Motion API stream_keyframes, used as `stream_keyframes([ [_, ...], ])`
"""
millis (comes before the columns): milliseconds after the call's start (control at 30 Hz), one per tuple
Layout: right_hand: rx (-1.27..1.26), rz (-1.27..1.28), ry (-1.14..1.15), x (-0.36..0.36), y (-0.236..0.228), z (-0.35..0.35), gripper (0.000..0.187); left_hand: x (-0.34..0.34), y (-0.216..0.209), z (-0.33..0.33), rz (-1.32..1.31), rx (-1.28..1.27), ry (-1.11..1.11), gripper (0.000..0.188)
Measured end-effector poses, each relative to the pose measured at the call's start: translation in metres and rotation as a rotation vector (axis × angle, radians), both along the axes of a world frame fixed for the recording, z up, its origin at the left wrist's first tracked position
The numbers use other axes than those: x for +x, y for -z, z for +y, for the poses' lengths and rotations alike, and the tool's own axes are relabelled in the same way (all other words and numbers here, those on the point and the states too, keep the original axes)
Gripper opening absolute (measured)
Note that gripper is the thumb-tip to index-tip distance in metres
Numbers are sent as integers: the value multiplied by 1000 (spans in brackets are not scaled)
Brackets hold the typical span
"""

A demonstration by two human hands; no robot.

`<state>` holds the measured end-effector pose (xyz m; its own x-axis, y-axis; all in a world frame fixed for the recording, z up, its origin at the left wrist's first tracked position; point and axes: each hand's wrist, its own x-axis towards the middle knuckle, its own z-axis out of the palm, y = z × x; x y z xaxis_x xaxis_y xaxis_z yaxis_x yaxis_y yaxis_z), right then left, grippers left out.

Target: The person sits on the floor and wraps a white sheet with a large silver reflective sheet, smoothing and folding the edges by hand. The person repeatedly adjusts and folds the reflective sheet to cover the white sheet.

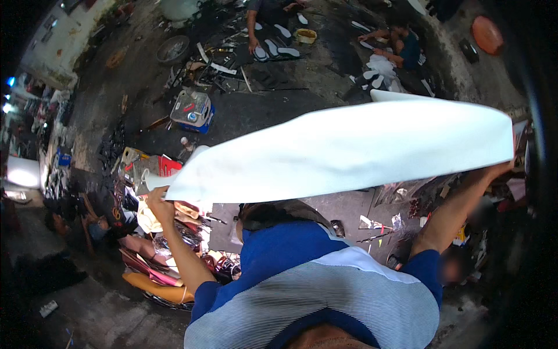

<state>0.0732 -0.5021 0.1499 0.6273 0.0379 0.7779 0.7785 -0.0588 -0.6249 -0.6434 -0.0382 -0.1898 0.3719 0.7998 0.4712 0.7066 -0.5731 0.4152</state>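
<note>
White sheet (349, 151) — long axis crosswise, rising rightward.

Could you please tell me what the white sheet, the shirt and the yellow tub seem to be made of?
Sheet: perhaps synthetic leather or coated fabric, smooth and nearly matte; it bends in broad, soft waves.
Shirt: cloth, matte; it drapes over the body, with fine stripes.
Tub: probably plastic, judging by its yellow colour; too small to judge its finish.

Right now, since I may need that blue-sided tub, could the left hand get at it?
Probably not: the left hand holds one end of the white sheet, and the tub sits beyond it.
</note>
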Motion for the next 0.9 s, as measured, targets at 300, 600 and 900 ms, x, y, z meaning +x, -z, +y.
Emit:
stream_keyframes([
  [300, -766, -787, 534, 39, 29, -69, 30, 21, -7, -8, -388, 189, -913, 34],
  [600, -706, -91, 535, 171, 54, 82, 40, 208, -81, 142, -1464, -658, -11, 35],
  [900, -137, -458, 443, 97, 4, 176, 23, 350, -265, 179, -1581, -417, 325, 47],
])
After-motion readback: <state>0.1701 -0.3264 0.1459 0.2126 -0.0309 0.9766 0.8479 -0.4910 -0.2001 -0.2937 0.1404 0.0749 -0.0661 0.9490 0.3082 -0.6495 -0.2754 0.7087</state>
